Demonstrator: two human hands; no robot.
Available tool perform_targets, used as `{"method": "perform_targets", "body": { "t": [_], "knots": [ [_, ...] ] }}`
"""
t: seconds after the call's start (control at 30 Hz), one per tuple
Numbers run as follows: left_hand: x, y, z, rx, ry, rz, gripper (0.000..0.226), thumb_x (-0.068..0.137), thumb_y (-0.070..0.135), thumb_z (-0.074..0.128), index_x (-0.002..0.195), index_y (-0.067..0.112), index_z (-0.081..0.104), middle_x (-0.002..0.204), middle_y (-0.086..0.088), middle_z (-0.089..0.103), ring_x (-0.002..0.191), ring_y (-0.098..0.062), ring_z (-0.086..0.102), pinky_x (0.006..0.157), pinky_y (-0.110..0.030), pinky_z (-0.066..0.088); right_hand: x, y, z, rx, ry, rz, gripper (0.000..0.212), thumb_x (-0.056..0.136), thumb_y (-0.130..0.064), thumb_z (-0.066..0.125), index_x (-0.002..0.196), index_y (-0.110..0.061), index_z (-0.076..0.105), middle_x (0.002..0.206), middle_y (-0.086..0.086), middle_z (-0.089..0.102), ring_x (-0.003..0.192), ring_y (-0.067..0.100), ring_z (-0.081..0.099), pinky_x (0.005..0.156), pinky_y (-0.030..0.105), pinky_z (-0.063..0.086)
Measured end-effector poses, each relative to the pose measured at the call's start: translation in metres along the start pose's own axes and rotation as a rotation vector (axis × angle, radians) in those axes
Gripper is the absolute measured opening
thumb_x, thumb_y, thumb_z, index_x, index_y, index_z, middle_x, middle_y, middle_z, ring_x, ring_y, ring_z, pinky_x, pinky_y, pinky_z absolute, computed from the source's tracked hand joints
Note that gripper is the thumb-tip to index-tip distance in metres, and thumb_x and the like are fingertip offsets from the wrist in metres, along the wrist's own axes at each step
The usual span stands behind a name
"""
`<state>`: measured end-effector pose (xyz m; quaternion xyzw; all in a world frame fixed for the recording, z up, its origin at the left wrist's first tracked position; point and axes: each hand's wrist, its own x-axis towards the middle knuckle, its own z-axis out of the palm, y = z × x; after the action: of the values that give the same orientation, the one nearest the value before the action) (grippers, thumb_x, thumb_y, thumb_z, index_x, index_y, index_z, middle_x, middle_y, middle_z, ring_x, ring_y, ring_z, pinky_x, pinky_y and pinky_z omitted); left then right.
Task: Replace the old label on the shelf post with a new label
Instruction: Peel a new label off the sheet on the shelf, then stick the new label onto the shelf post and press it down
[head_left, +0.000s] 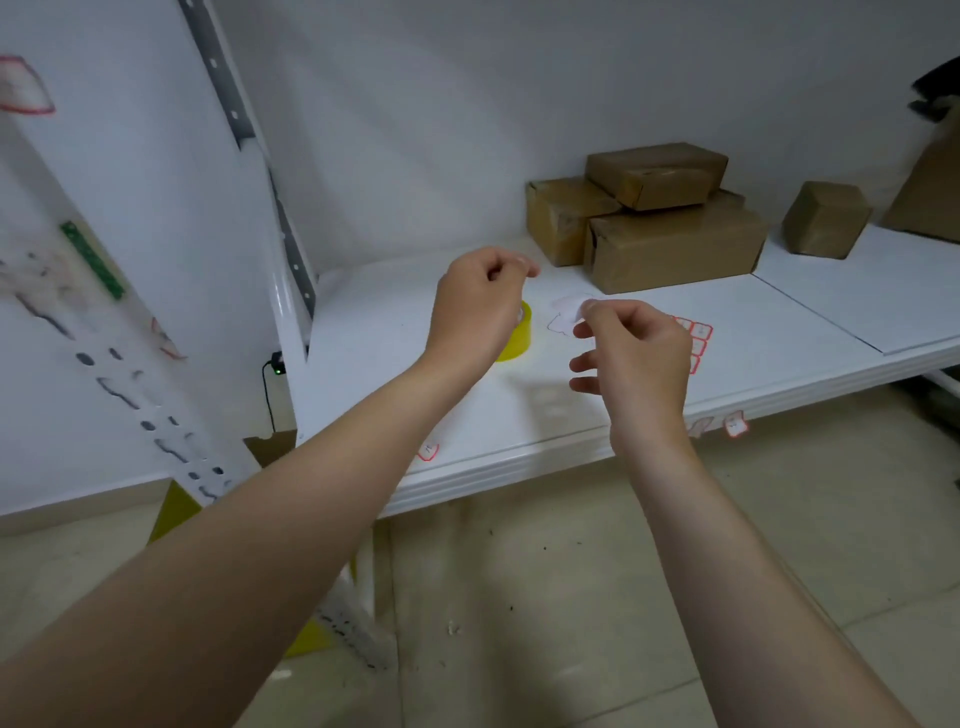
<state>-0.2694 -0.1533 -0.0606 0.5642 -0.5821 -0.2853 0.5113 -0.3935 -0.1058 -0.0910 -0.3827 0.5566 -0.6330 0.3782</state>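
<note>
My right hand (636, 358) pinches a small white label with a red border (567, 314) between thumb and forefinger, over the white shelf (779, 332). My left hand (480, 306) hovers just left of it, fingers curled in with nothing visible in them. A sheet of red-bordered labels (696, 338) lies on the shelf, partly hidden behind my right hand. The white perforated shelf post (119, 358) stands at the left, blurred, with a torn red-edged label remnant (167, 340) and a green strip (93, 260) on it.
A yellow tape roll (519, 338) sits on the shelf behind my left hand. Several brown cardboard boxes (670, 239) are stacked at the back right. Small red-bordered labels (735, 423) stick to the shelf's front edge. Another label (23, 85) is at upper left.
</note>
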Motion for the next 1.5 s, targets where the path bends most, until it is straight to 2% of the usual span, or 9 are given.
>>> {"method": "perform_targets", "body": {
  "t": [0.17, 0.27, 0.4, 0.57, 0.77, 0.9, 1.23, 1.4, 1.5],
  "knots": [
    [-0.028, 0.009, -0.061, 0.106, 0.025, 0.199, 0.025, 0.096, 0.019, 0.057, 0.085, 0.025, 0.078, 0.078, 0.006, 0.074, 0.058, 0.001, 0.052, 0.059, -0.015, 0.040, -0.025, -0.010, 0.035, 0.021, -0.088, -0.022, 0.014, 0.095, -0.020, 0.072, 0.082, -0.017, 0.077, 0.079, 0.000, 0.074, 0.054, 0.015, 0.064, 0.054, 0.031, 0.059],
    [-0.046, 0.012, -0.097, 0.140, 0.046, 0.257, 0.023, 0.097, 0.019, 0.059, 0.086, 0.024, 0.078, 0.070, -0.003, 0.069, 0.051, -0.002, 0.046, 0.052, -0.010, 0.033, -0.047, -0.021, 0.059, 0.028, -0.148, -0.057, 0.014, 0.094, -0.020, 0.073, 0.081, -0.017, 0.077, 0.082, 0.005, 0.074, 0.053, 0.013, 0.063, 0.054, 0.030, 0.060],
    [-0.057, 0.016, -0.139, 0.138, 0.104, 0.317, 0.026, 0.100, 0.019, 0.058, 0.085, 0.019, 0.079, 0.050, 0.013, 0.054, 0.046, -0.004, 0.041, 0.049, -0.012, 0.028, -0.076, -0.034, 0.088, 0.049, -0.225, -0.107, 0.016, 0.094, -0.024, 0.076, 0.079, -0.019, 0.076, 0.076, 0.001, 0.073, 0.053, 0.013, 0.063, 0.054, 0.031, 0.061],
    [-0.068, 0.011, -0.179, 0.149, 0.132, 0.393, 0.027, 0.103, 0.018, 0.056, 0.086, 0.017, 0.078, 0.051, 0.019, 0.056, 0.045, -0.005, 0.044, 0.048, -0.009, 0.027, -0.102, -0.044, 0.117, 0.110, -0.236, -0.127, 0.016, 0.095, -0.019, 0.075, 0.079, -0.015, 0.077, 0.070, 0.001, 0.069, 0.053, 0.017, 0.060, 0.051, 0.030, 0.057],
    [-0.085, 0.009, -0.223, 0.110, 0.182, 0.408, 0.032, 0.105, 0.022, 0.052, 0.087, 0.020, 0.078, 0.048, 0.012, 0.048, 0.047, -0.012, 0.044, 0.048, -0.028, 0.035, -0.134, -0.059, 0.139, 0.154, -0.212, -0.187, 0.018, 0.094, -0.014, 0.075, 0.076, -0.012, 0.075, 0.064, 0.002, 0.064, 0.048, 0.018, 0.054, 0.047, 0.029, 0.056],
    [-0.094, 0.010, -0.245, 0.070, 0.201, 0.412, 0.036, 0.107, 0.022, 0.050, 0.086, 0.021, 0.079, 0.053, -0.009, 0.049, 0.054, -0.031, 0.047, 0.052, -0.041, 0.040, -0.153, -0.070, 0.149, 0.173, -0.229, -0.266, 0.017, 0.094, -0.012, 0.076, 0.077, -0.009, 0.073, 0.062, 0.003, 0.063, 0.045, 0.018, 0.053, 0.045, 0.029, 0.054],
    [-0.101, 0.003, -0.272, -0.053, 0.217, 0.426, 0.037, 0.108, 0.020, 0.047, 0.087, 0.023, 0.078, 0.053, -0.011, 0.049, 0.054, -0.038, 0.044, 0.045, -0.041, 0.038, -0.174, -0.076, 0.177, 0.151, -0.295, -0.420, 0.022, 0.094, -0.008, 0.076, 0.074, -0.017, 0.073, 0.059, 0.000, 0.065, 0.043, 0.013, 0.055, 0.044, 0.027, 0.052],
    [-0.101, 0.000, -0.269, -0.090, 0.196, 0.404, 0.034, 0.108, 0.018, 0.048, 0.094, 0.021, 0.079, 0.057, -0.021, 0.044, 0.052, -0.038, 0.040, 0.042, -0.039, 0.035, -0.172, -0.075, 0.179, 0.145, -0.296, -0.432, 0.016, 0.095, -0.008, 0.075, 0.079, -0.006, 0.074, 0.060, 0.010, 0.063, 0.042, 0.012, 0.054, 0.042, 0.029, 0.053],
    [-0.101, -0.001, -0.271, -0.096, 0.169, 0.386, 0.029, 0.106, 0.015, 0.051, 0.099, 0.021, 0.079, 0.054, -0.006, 0.048, 0.050, -0.031, 0.043, 0.042, -0.036, 0.037, -0.171, -0.076, 0.179, 0.143, -0.319, -0.427, 0.017, 0.096, -0.009, 0.075, 0.079, -0.006, 0.075, 0.058, 0.008, 0.063, 0.041, 0.012, 0.053, 0.043, 0.033, 0.053]
  ]
}}
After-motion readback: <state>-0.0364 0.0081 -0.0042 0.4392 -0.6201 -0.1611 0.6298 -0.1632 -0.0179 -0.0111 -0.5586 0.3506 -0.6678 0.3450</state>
